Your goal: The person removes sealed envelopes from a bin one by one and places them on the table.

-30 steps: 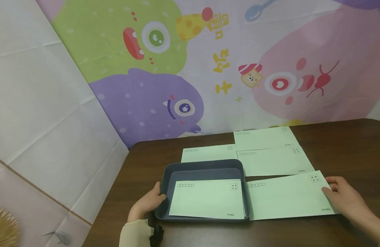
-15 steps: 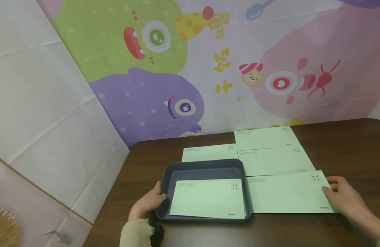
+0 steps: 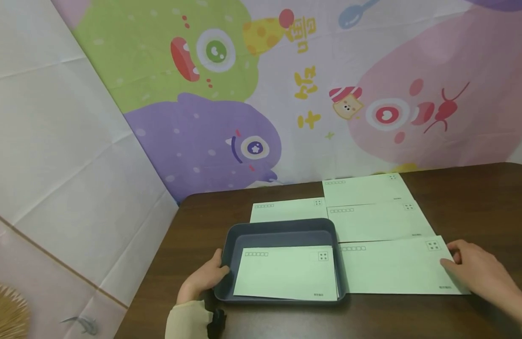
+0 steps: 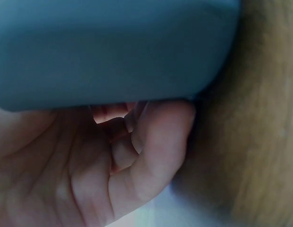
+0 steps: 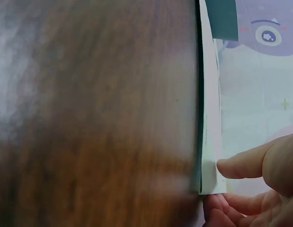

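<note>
Right hand [image 3: 483, 273], lower right of the head view, pinches the right end of the front envelope [image 3: 401, 270], thumb on its upper face; the right wrist view shows the fingertips, partly masked from above, at the end edge. This envelope lies right of lower centre, its left end meeting the dark tray [image 3: 282, 239]; whether they touch, I cannot tell. Left hand [image 3: 203, 278], lower left of centre, grips the tray's left side; only the left wrist view shows its palm and bent fingers against the outer wall. Only the head view shows the upper envelope [image 3: 286, 273] inside the tray, plus the middle envelope [image 3: 377, 221], far envelope [image 3: 367, 188] and part-covered left envelope [image 3: 288, 213] behind.
</note>
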A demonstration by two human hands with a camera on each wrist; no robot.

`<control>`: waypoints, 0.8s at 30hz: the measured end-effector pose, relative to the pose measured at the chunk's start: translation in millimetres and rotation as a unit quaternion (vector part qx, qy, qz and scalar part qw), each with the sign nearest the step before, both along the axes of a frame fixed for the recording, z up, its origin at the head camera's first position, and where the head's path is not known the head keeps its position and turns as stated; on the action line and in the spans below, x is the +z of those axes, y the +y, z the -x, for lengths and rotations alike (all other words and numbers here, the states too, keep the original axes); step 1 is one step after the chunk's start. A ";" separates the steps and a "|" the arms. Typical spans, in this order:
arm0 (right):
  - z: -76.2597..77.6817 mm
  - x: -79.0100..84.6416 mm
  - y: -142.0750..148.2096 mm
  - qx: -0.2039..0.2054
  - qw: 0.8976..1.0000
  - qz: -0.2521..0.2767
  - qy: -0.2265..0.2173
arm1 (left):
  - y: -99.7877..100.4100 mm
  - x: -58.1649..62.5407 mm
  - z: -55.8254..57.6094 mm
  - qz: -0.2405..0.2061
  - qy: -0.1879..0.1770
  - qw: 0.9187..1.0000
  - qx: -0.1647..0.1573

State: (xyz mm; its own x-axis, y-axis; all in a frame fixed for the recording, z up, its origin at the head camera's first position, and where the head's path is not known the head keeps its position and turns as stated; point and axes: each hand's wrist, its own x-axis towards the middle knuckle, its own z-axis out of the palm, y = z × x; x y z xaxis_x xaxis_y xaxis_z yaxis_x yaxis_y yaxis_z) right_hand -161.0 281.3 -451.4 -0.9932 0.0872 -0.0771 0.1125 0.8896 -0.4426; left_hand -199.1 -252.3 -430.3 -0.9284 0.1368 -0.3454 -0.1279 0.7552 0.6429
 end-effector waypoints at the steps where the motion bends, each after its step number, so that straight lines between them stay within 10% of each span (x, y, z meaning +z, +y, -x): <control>1: 0.9 -0.2 0.5 0.004 1.000 -0.003 -0.005 | 0.0 0.0 0.1 -0.001 0.000 1.000 0.000; 12: -0.6 4.4 -1.8 0.010 1.000 -0.021 -0.021 | 0.2 -1.5 0.8 0.004 0.004 1.000 -0.001; 24: -12.9 21.8 -36.2 0.047 0.995 -0.041 0.074 | 0.3 0.0 0.9 0.010 0.003 1.000 0.002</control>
